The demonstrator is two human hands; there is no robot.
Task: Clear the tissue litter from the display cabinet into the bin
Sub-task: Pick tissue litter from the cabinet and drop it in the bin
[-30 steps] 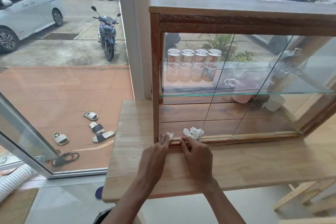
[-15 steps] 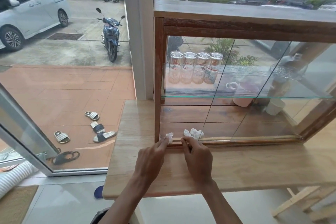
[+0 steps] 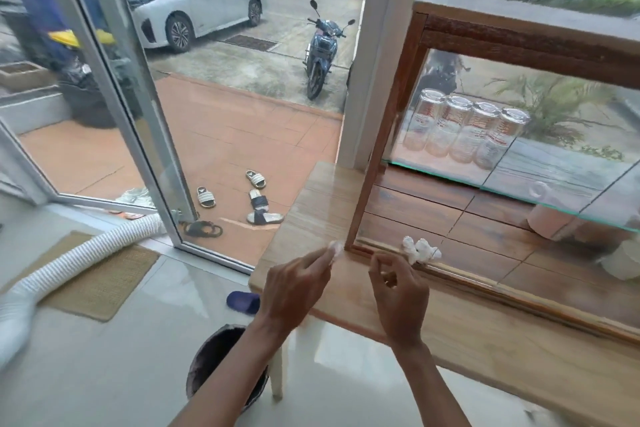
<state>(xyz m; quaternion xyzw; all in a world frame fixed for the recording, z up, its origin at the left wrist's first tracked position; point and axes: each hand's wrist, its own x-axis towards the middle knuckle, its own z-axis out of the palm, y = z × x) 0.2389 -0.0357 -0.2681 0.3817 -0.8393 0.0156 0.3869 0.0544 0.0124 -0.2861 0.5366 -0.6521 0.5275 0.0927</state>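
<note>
My left hand (image 3: 294,288) pinches a small white tissue wad (image 3: 336,249) just outside the left corner of the wooden display cabinet (image 3: 388,135). My right hand (image 3: 398,291) hovers over the table edge, fingers curled, nothing visible in them. A second crumpled tissue (image 3: 420,250) lies on the cabinet's bottom shelf, just beyond my right fingertips. A dark round bin (image 3: 214,357) stands on the floor under my left forearm, partly hidden by it.
The cabinet sits on a wooden table (image 3: 311,204). Its glass shelf (image 3: 519,177) carries several jars (image 3: 464,128); cups stand on the bottom shelf. A white hose (image 3: 62,270), a mat (image 3: 104,281) and a blue slipper (image 3: 244,302) lie on the floor left.
My view has swung left and down, bringing the bin into sight. Both hands have drawn back from the cabinet track; the left one carries the small tissue wad away from the corner.
</note>
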